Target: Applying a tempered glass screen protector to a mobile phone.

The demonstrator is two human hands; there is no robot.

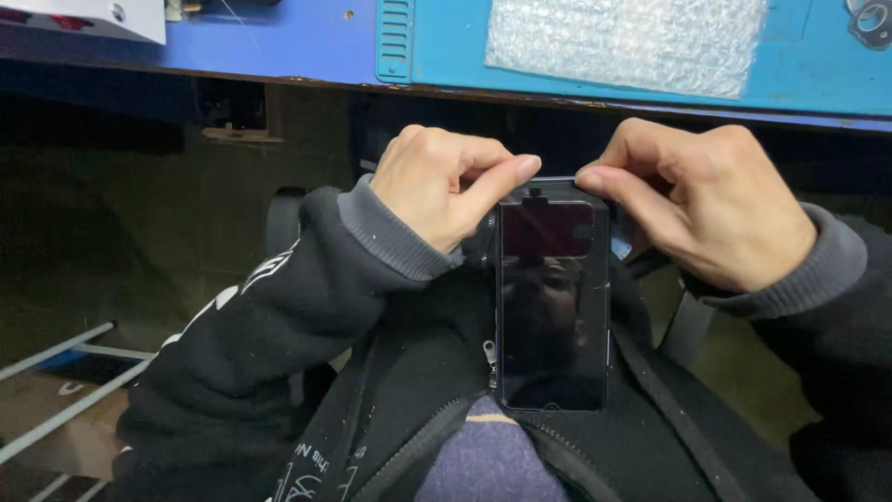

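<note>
Hands meet at the top edge of a black phone screen panel (554, 307), which stands upright against the person's chest, its lower end resting on the open black jacket (641, 446) near the zip. The left hand (446, 186) pinches the panel's upper left corner, thumb tip pressed along the top edge and the other fingers curled behind. The right hand (711, 204) grips the upper right corner in the same way, its thumb tip lying on the top edge just beside the left thumb; the two thumbs are near each other but a small gap shows between them. Both hands are closed on the panel.

The glass is dark and glossy, with a paler rectangular patch across its upper part and a small notch at the top centre. Grey cuffs (395, 237) show at both wrists, under black sleeves with white print on the left one.

Beyond the hands, the edge of a blue worktop (279, 46) runs across the top of the view. On it lies a lighter blue mat (446, 37) carrying a sheet of bubble wrap (623, 42). A white box corner (102, 19) sits at the far left of the worktop. White metal bars (56, 390) cross the lower left, below the worktop in shadow.
</note>
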